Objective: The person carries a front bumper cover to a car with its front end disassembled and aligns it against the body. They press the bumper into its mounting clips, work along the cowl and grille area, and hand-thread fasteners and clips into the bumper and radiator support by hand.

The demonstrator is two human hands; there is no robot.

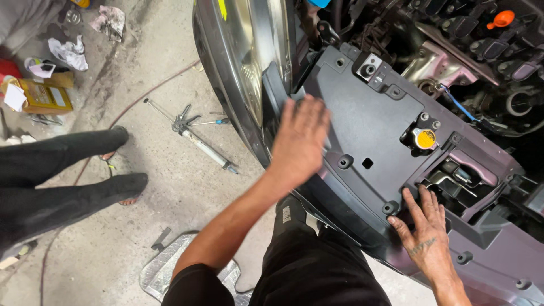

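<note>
A black plastic cover panel (pixel 368 122) lies across the front of a car's open engine bay. My left hand (pixel 300 141) rests flat on the panel's left end, beside the headlight (pixel 241 51), and holds nothing. My right hand (pixel 426 229) lies on the panel's near edge with its fingers spread, the fingertips at the rim of an opening where the metal hood latch (pixel 453 178) shows. A yellow round cap (pixel 425 139) pokes up through the panel between my hands. I stand against the purple-grey bumper (pixel 498 266) in black trousers.
Another person's legs (pixel 62 170) in black trousers stretch in from the left over the concrete floor. A caulking gun (pixel 195 139) and a screwdriver (pixel 212 122) lie near the bumper. A yellow box (pixel 45 96) and rags (pixel 68 52) sit far left; a silver mat (pixel 170 266) lies by my feet.
</note>
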